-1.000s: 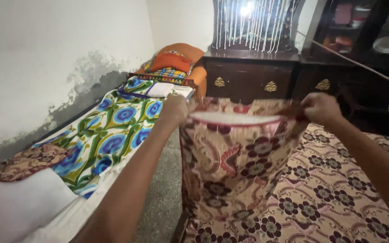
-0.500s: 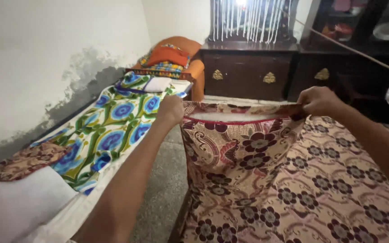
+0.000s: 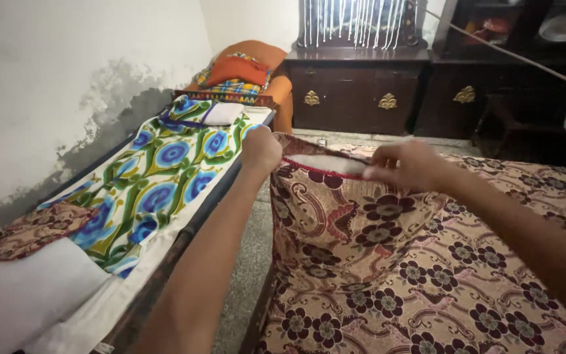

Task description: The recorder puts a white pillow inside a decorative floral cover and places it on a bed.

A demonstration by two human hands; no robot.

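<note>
A bed (image 3: 492,295) under a beige spread with dark red flowers fills the near right. Held upright over its left edge is a pillow cover (image 3: 348,223) of the same flowered cloth, its mouth open at the top and a white pillow (image 3: 325,162) showing inside. The left hand (image 3: 261,149) is closed on the cover's left top corner. The right hand (image 3: 406,165) sits at the middle of the open rim, fingers pinched on the cloth edge. Left of the grey floor (image 3: 247,262) lies a narrow cot (image 3: 158,183) with a green and blue flowered sheet. Beyond stand an orange chair (image 3: 257,56) with cushions and a dark wooden cabinet (image 3: 355,92) with brass handles.
</note>
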